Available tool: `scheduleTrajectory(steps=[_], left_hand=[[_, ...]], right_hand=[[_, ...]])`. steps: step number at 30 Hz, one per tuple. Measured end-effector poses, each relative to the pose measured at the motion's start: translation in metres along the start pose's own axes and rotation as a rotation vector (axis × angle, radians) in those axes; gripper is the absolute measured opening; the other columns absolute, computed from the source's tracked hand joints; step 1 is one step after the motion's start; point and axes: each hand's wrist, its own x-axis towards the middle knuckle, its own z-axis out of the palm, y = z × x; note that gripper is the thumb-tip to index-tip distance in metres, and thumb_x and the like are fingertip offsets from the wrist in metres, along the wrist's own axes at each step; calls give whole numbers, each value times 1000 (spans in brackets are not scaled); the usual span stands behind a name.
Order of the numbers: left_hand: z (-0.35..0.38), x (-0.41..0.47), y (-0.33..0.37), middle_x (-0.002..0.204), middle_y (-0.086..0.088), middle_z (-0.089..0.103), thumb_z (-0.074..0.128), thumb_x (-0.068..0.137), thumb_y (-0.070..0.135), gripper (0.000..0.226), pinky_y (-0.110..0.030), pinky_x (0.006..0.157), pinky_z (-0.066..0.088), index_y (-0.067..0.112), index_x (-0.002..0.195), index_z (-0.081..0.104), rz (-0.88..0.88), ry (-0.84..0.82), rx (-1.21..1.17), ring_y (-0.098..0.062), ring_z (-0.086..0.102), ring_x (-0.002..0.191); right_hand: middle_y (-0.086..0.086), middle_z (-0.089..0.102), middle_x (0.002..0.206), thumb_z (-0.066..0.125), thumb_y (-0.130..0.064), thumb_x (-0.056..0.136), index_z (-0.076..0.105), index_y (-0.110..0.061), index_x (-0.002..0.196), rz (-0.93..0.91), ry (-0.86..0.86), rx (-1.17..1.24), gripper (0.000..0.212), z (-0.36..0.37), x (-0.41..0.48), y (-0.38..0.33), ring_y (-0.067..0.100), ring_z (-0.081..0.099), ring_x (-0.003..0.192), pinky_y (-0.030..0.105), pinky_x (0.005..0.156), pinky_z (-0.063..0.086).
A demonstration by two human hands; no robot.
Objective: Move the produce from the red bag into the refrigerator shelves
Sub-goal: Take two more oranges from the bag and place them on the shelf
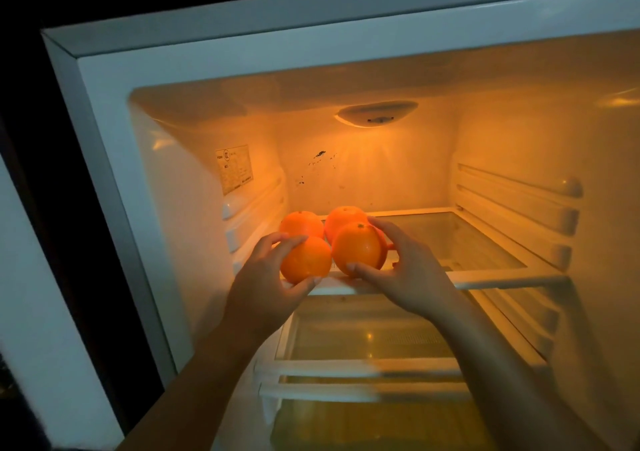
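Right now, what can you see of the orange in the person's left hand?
The left orange is round, smooth-skinned and bright under warm yellow light. The left hand grips it, fingers over its top, thumb beneath. It is at the front left of the top shelf, before a rear orange and beside the right-hand orange; whether they touch is unclear.

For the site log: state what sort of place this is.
Probably a home kitchen, seen at an open refrigerator: its interior is lit, a glass shelf runs across it, and oranges sit on that shelf.
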Motion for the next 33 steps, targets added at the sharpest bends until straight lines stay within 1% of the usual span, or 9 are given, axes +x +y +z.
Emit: scheduleTrajectory(steps=[3,6,14,17,20,22,25,28,33], left_hand=[[3,1,-2,139,1,43,73,74,40,61,-35,91,48,33,129,48,27,5,-3,-24,50,118],[6,4,-3,139,2,43,73,75,39,59,-35,92,47,33,129,48,14,3,5,-24,49,118],[11,14,-7,138,4,45,75,74,37,60,-25,87,40,35,127,47,22,2,61,-20,49,118],[14,17,-8,138,4,44,75,74,37,60,-25,87,41,35,127,46,17,9,76,-20,49,118],[15,21,-9,138,3,44,75,74,35,59,-26,87,41,35,126,47,4,15,82,-21,49,117],[14,22,-9,137,2,44,76,74,32,58,-26,87,41,33,125,48,-2,21,89,-21,49,117],[13,24,-10,136,0,45,76,74,28,58,-30,89,44,29,126,49,-6,31,101,-22,50,116],[16,28,-11,136,1,45,75,75,28,58,-33,92,45,29,126,49,-35,28,105,-22,49,117],[23,36,-10,137,0,43,73,76,22,56,-30,95,40,27,127,49,-56,37,57,-21,46,120]], right_hand=[[-8,44,136,74,-46,71,39,-36,134,-79,24,-17,73,1,1,1,1,36,111,25,89,42],[-7,45,134,73,-41,74,43,-37,131,-94,12,-57,64,2,3,3,0,35,106,22,85,41],[-8,43,135,71,-44,76,42,-38,132,-86,10,-71,64,7,12,7,0,36,107,21,86,43],[-8,44,136,71,-42,76,42,-36,132,-95,0,-69,64,6,14,7,8,43,114,28,90,48],[-6,44,139,71,-36,78,43,-33,133,-110,-20,-66,62,6,17,6,14,45,120,33,94,48],[-7,44,140,72,-34,78,42,-33,134,-101,-34,-79,63,8,19,6,16,46,121,30,94,46],[-8,47,139,72,-37,77,43,-34,133,-90,-33,-124,63,10,27,7,15,47,120,22,89,38],[-6,48,138,72,-33,78,45,-32,132,-93,-42,-134,61,13,34,6,14,47,120,18,88,33],[-5,47,138,69,-32,81,43,-30,135,-91,-52,-101,59,15,39,5,15,47,118,24,90,41]])
